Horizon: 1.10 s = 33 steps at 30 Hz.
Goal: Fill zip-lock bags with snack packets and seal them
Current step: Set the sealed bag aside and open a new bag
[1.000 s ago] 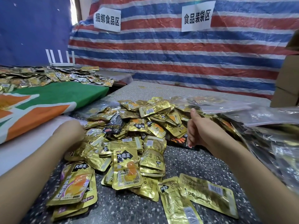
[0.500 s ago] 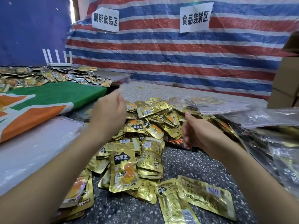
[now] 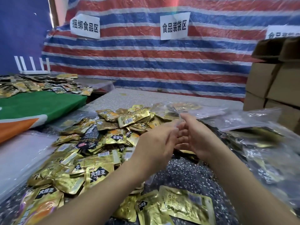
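My left hand [image 3: 155, 143] and my right hand [image 3: 198, 137] meet above the middle of the table. Between their fingertips they pinch the edge of a thin clear zip-lock bag [image 3: 179, 118]; most of it is hard to make out. A broad pile of gold snack packets [image 3: 103, 140] covers the speckled table [image 3: 186, 176] under and left of my hands. Two loose gold packets [image 3: 185, 207] lie near the front edge. Clear bags holding gold packets [image 3: 263, 146] are heaped at the right.
Cardboard boxes [image 3: 276, 88] are stacked at the right. A green and orange cloth [image 3: 40, 106] lies at the left, with another spread of packets [image 3: 32, 86] and a white router [image 3: 32, 69] behind it. Clear plastic sheets [image 3: 21, 158] lie at the near left. A striped tarp [image 3: 146, 62] hangs behind.
My left hand rose from the left side of the pile and swung right with a clear bag to meet my right hand. The camera has tilted up a little.
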{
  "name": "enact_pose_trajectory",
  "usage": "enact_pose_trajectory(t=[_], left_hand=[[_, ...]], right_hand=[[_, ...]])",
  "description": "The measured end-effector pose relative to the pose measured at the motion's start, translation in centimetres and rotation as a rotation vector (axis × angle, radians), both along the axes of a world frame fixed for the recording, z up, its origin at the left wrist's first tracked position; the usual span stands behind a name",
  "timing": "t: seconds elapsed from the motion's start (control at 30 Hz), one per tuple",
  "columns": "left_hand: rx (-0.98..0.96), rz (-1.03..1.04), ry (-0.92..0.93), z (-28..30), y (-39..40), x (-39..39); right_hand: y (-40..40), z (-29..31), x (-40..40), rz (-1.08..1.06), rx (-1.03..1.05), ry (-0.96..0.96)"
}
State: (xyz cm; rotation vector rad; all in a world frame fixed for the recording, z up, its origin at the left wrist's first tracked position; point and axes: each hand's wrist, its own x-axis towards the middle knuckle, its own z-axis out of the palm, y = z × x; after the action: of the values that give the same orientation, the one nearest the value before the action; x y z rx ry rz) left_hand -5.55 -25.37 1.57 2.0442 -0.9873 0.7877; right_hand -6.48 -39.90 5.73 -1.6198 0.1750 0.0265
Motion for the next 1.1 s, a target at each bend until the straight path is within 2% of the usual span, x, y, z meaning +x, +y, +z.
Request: enact_pose_trajectory(t=[0.13, 0.2, 0.3, 0.37, 0.5, 0.63, 0.73, 0.87, 1.0, 1.1], left_hand=[[0.190, -0.019, -0.036, 0.4, -0.2, 0.3], [0.213, -0.049, 0.023, 0.7, -0.2, 0.3], [0.008, -0.087, 0.162, 1.6, -0.6, 0.7], [-0.124, -0.033, 0.198, 2.4, -0.8, 1.4], [-0.177, 0.029, 0.284, 3.5, -0.8, 2.4], [-0.061, 0.010, 0.359, 3.6, -0.6, 2.8], [0.041, -0.026, 0.388, 3.9, 0.2, 3.1], [0.209, -0.090, 0.433, 4.2, 1.1, 3.5], [0.174, -0.116, 0.502, 4.1, 0.9, 3.8], [0.191, -0.144, 0.480, 3.9, 1.0, 3.8]], right_hand=[[-0.6, 0.4, 0.0, -0.096, 0.070, -0.059], [-0.9, 0.5, 0.0, -0.106, 0.086, -0.091], [-1.2, 0.4, 0.3, -0.044, 0.062, -0.116], [-1.3, 0.4, 0.4, -0.017, 0.033, -0.134], [-1.1, 0.1, 0.3, 0.026, 0.045, -0.187], [-0.9, 0.0, 0.3, -0.014, 0.134, -0.185], [-1.0, 0.2, 0.0, 0.033, 0.160, -0.195], [-1.2, 0.3, -0.5, 0.128, 0.047, -0.232], [-1.1, 0.4, -0.5, 0.137, 0.051, -0.232], [-1.2, 0.3, -0.6, 0.208, 0.065, -0.229]])
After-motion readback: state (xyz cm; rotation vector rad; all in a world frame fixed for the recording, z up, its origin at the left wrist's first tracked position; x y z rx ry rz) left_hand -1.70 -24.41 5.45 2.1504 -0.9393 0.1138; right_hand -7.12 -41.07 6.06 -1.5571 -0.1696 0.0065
